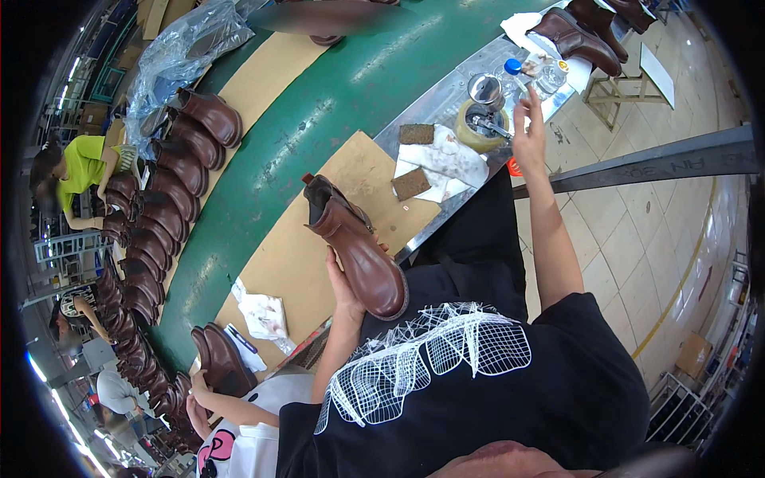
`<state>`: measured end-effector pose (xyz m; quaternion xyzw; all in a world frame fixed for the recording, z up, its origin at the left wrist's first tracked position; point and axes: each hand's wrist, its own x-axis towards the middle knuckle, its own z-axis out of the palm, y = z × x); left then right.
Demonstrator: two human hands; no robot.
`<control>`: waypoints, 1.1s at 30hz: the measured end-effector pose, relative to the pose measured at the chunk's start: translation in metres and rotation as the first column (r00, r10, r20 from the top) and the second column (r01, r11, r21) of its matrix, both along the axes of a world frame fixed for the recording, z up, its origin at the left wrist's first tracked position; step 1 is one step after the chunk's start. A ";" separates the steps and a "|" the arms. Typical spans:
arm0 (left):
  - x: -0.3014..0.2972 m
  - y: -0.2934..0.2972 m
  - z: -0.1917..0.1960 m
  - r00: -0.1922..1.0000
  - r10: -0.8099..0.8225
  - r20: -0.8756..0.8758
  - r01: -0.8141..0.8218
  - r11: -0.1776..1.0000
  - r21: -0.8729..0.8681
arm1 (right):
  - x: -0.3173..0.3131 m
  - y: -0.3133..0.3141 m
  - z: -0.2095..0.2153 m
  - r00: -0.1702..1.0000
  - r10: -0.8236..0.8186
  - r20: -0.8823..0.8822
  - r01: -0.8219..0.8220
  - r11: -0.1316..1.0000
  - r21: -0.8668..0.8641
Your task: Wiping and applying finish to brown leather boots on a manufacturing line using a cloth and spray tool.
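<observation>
A brown leather ankle boot point(360, 259) rests in my left hand point(344, 293), its toe toward me and its pull tab pointing away. My fingers wrap round the boot's side and partly hide under it. My right hand point(529, 135) is raised at the far right, fingers stretched out, beside a yellowish round tub point(476, 142) with a metal-looking tool in it. Just past those fingers are a blue cap point(512, 67) and a clear plastic bottle point(551, 77). A metal cup point(485, 89) stands behind the tub.
Two brown sponge blocks point(411, 184) lie by a stained white cloth point(446, 163) on the metal bench. Beyond the cardboard point(279, 247) runs a green conveyor point(239, 239) with rows of boots point(171, 171). At left, a co-worker's hands point(198, 402) are near another boot point(225, 362).
</observation>
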<state>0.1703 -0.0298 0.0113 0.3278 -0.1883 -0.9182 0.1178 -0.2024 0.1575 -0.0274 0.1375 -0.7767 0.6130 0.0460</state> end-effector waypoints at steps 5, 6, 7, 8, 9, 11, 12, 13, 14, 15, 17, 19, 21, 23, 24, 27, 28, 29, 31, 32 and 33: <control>-0.003 -0.002 -0.007 0.996 0.067 0.057 -0.072 0.994 0.087 | 0.013 0.000 0.000 0.972 -0.109 -0.208 0.155 0.963 0.222; -0.007 -0.003 -0.005 0.997 0.044 0.062 -0.049 0.996 0.075 | 0.010 0.002 0.001 0.972 -0.109 -0.209 0.156 0.963 0.221; -0.009 -0.004 -0.005 0.997 0.022 0.067 -0.026 0.998 0.063 | 0.008 0.004 0.002 0.983 -0.095 -0.156 0.130 0.963 0.234; -0.009 -0.005 -0.006 0.998 0.022 0.067 -0.026 0.998 0.063 | 0.007 0.005 0.002 0.992 -0.081 -0.102 0.104 0.964 0.247; -0.007 -0.008 -0.008 0.998 0.013 0.065 -0.017 0.998 0.056 | 0.005 0.004 0.005 0.985 -0.111 -0.134 0.141 0.961 0.237; -0.002 -0.015 -0.013 0.998 0.009 0.063 -0.012 0.999 0.048 | -0.001 0.003 0.011 0.992 -0.114 -0.055 0.123 0.971 0.203; -0.003 -0.018 -0.013 0.990 0.022 0.136 -0.026 0.999 0.027 | -0.005 0.005 0.013 0.993 -0.119 0.024 0.113 0.979 0.171; -0.003 -0.020 -0.013 0.977 0.039 0.208 -0.041 0.999 0.005 | -0.008 0.006 0.013 0.992 -0.093 0.086 0.078 0.983 0.168; -0.001 -0.021 -0.011 0.977 0.039 0.208 -0.041 0.999 0.005 | -0.012 0.007 0.011 0.992 -0.093 0.086 0.077 0.983 0.168; -0.003 -0.020 0.001 0.966 0.005 0.260 0.011 0.998 -0.057 | -0.017 0.009 0.010 0.993 -0.104 0.047 0.091 0.971 0.220; 0.003 -0.023 0.008 0.949 -0.025 0.314 0.065 0.991 -0.116 | -0.024 0.006 0.005 0.994 -0.112 0.009 0.105 0.957 0.271; 0.035 -0.035 0.007 0.911 -0.094 0.402 0.203 0.950 -0.239 | -0.028 -0.008 0.002 0.987 -0.152 0.051 0.142 0.977 0.156; 0.070 -0.042 0.001 0.870 -0.069 0.487 0.238 0.926 -0.294 | -0.029 -0.024 -0.006 0.983 -0.165 0.079 0.140 0.956 0.257; 0.095 -0.040 0.003 0.824 -0.045 0.565 0.284 0.896 -0.342 | -0.031 -0.037 -0.031 0.984 -0.163 0.067 0.128 0.924 0.361; 0.107 -0.038 0.007 0.788 -0.056 0.614 0.328 0.881 -0.340 | -0.022 -0.047 -0.040 0.978 -0.206 0.027 0.176 0.893 0.415; 0.128 -0.020 0.013 0.721 -0.024 0.692 0.365 0.862 -0.350 | -0.003 -0.059 -0.033 0.970 -0.209 0.127 0.112 0.843 0.526; 0.133 -0.014 0.014 0.692 0.008 0.722 0.367 0.857 -0.362 | -0.005 -0.058 -0.034 0.970 -0.208 0.127 0.112 0.843 0.526; 0.143 -0.012 0.010 0.708 0.000 0.706 0.351 0.867 -0.353 | -0.009 -0.056 -0.034 0.971 -0.232 0.050 0.184 0.870 0.456; 0.145 -0.002 0.006 0.753 0.009 0.658 0.284 0.898 -0.337 | -0.026 -0.057 -0.036 0.930 -0.311 -0.197 0.356 0.893 0.273; 0.143 0.005 0.003 0.792 0.022 0.610 0.216 0.925 -0.314 | -0.041 -0.056 -0.034 0.929 -0.312 -0.197 0.358 0.893 0.273; 0.131 0.015 0.014 0.809 0.053 0.585 0.193 0.917 -0.350 | -0.056 -0.057 -0.028 0.941 -0.308 -0.139 0.335 0.907 0.255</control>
